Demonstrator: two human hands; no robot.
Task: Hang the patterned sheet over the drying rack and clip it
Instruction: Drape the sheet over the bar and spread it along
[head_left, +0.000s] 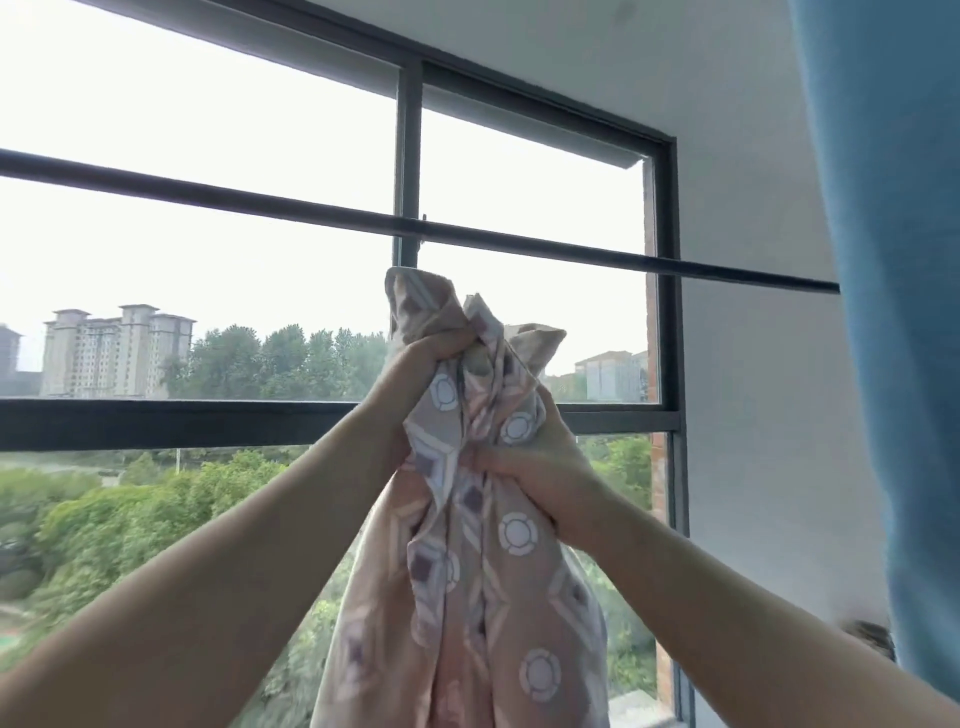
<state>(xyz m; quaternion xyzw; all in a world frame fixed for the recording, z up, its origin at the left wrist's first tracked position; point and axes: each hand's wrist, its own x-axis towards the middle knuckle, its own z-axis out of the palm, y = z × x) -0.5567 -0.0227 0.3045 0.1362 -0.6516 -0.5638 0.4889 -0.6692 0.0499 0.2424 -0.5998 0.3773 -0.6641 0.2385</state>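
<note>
With your left hand (423, 358) and right hand (540, 467) both fisted round the bunched sheet (467, 597), held below the rail (260, 200), you risk it landing twisted or sliding off if thrown over unspread.

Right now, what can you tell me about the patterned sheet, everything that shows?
The sheet is soft woven-looking cloth, pink and beige with grey bands, white ring medallions and purple squares. It is bunched into a vertical bundle and hangs down past the bottom edge of the frame. The left hand grips it near the top, and the right hand grips it lower. Loose corners stick up above the left hand, below the dark rod, not draped over it. No clips show.
</note>
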